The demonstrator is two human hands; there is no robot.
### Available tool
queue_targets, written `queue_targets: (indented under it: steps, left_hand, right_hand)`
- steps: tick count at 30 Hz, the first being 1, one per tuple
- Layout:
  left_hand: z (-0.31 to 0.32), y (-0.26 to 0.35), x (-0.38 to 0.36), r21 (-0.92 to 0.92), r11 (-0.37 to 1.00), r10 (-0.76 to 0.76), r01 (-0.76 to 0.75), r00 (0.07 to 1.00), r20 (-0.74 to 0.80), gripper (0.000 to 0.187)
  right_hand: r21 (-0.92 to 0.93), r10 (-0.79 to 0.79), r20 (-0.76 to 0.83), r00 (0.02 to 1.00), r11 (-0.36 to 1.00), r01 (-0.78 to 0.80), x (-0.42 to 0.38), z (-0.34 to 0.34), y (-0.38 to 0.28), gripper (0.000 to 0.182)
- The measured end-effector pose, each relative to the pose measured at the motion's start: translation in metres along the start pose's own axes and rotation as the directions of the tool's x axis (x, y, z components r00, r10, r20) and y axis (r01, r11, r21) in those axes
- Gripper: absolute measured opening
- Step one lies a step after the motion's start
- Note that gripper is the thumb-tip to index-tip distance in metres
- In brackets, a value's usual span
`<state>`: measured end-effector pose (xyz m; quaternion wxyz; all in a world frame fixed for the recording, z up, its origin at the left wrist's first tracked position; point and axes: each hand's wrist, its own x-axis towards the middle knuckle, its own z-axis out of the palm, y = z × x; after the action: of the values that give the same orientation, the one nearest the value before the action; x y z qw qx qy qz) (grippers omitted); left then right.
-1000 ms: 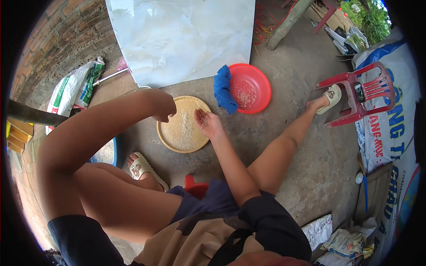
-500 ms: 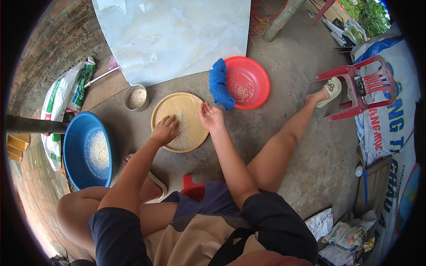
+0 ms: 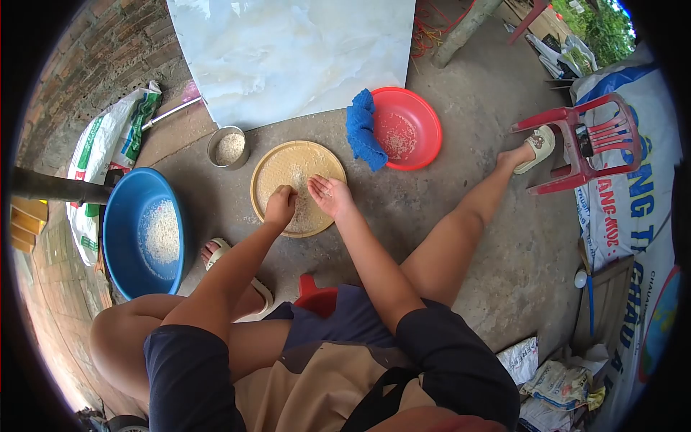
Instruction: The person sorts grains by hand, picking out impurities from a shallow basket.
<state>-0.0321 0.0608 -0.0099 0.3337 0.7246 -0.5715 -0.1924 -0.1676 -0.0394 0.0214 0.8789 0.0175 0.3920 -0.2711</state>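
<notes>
A round, shallow woven tray (image 3: 260, 173) lies on the floor before me, with pale grains that look like rice (image 3: 297, 175) scattered over it. Above its near part is my left hand (image 3: 281, 205), fingers drawn together in a pinch; what they hold, if anything, is too small to make out. My right hand (image 3: 331, 196) is palm up over the tray's right side, fingers stretched out, with a few pale grains on the palm. The two hands are close together but apart.
A blue basin (image 3: 115, 252) with pale grains stands at left. Behind the tray are a metal pot (image 3: 240, 160) of grains and a red basin (image 3: 425, 147) with a blue cloth (image 3: 365, 133) over its rim. A red plastic chair (image 3: 612, 137) stands at right.
My left hand has gone from spread over the grains to pinched and moved slightly right. My right hand has shifted left, further over the tray. The view has shifted slightly.
</notes>
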Motion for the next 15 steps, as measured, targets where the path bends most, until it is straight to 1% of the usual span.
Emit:
queue_targets:
  steps: [2, 3, 4, 6, 7, 8, 9, 10, 11, 12, 14, 15]
  left_hand:
    - [-0.007, 0.013, 0.012, -0.105, 0.989, -0.118, 0.101, 0.98, -0.162, 0.005]
    - [-0.008, 0.018, 0.017, -0.131, 0.988, -0.106, 0.08, 0.972, -0.212, 0.006]
    - [-0.009, 0.024, 0.022, -0.13, 0.988, -0.105, 0.079, 0.972, -0.212, 0.006]
    - [-0.011, 0.042, 0.03, -0.176, 0.984, -0.07, 0.031, 0.973, -0.22, 0.006]
    - [-0.013, 0.055, 0.032, -0.227, 0.974, -0.071, 0.024, 0.977, -0.202, 0.006]
    - [-0.012, 0.065, 0.033, -0.228, 0.973, -0.071, 0.024, 0.977, -0.202, 0.006]
    - [-0.011, 0.073, 0.033, -0.246, 0.969, -0.026, -0.012, 0.989, -0.148, 0.007]
    - [-0.009, 0.077, 0.033, -0.265, 0.963, 0.021, -0.046, 0.995, -0.095, 0.008]
    - [-0.009, 0.079, 0.033, -0.174, 0.976, 0.122, -0.129, 0.991, -0.051, 0.009]
    - [-0.012, 0.082, 0.033, -0.175, 0.976, 0.121, -0.128, 0.991, -0.051, 0.009]
    - [-0.017, 0.088, 0.034, -0.076, 0.953, 0.288, -0.292, 0.956, -0.06, 0.008]
    - [-0.019, 0.087, 0.033, -0.077, 0.954, 0.288, -0.291, 0.956, -0.058, 0.008]
  right_hand:
    - [-0.02, -0.027, -0.014, 1.0, 0.999, 0.027, 0.002, -0.004, 0.0, 0.034]
    - [-0.042, -0.052, -0.028, 0.998, 0.998, 0.051, 0.003, -0.004, 0.0, 0.036]
    - [-0.042, -0.052, -0.027, 0.998, 0.998, 0.051, 0.003, -0.004, 0.001, 0.036]
    - [-0.056, -0.06, -0.057, 0.997, 0.997, 0.057, 0.003, -0.003, 0.001, 0.035]
    - [-0.056, -0.061, -0.057, 0.996, 0.997, 0.058, 0.007, -0.006, 0.002, 0.035]
    - [-0.063, -0.041, -0.002, 0.999, 0.997, 0.04, 0.011, -0.009, 0.003, 0.033]
    - [-0.07, -0.019, 0.052, 0.998, 0.997, 0.023, 0.016, -0.014, 0.003, 0.031]
    - [-0.071, -0.019, 0.051, 0.998, 0.997, 0.023, 0.023, -0.019, 0.005, 0.031]
    - [-0.11, -0.041, 0.085, 0.996, 0.993, 0.05, 0.03, -0.024, 0.006, 0.033]
    - [-0.147, -0.061, 0.12, 0.991, 0.986, 0.078, 0.03, -0.023, 0.006, 0.035]
    - [-0.132, -0.049, 0.104, 0.993, 0.989, 0.063, 0.028, -0.023, 0.005, 0.033]
    - [-0.117, -0.037, 0.09, 0.995, 0.992, 0.048, 0.023, -0.02, 0.004, 0.031]
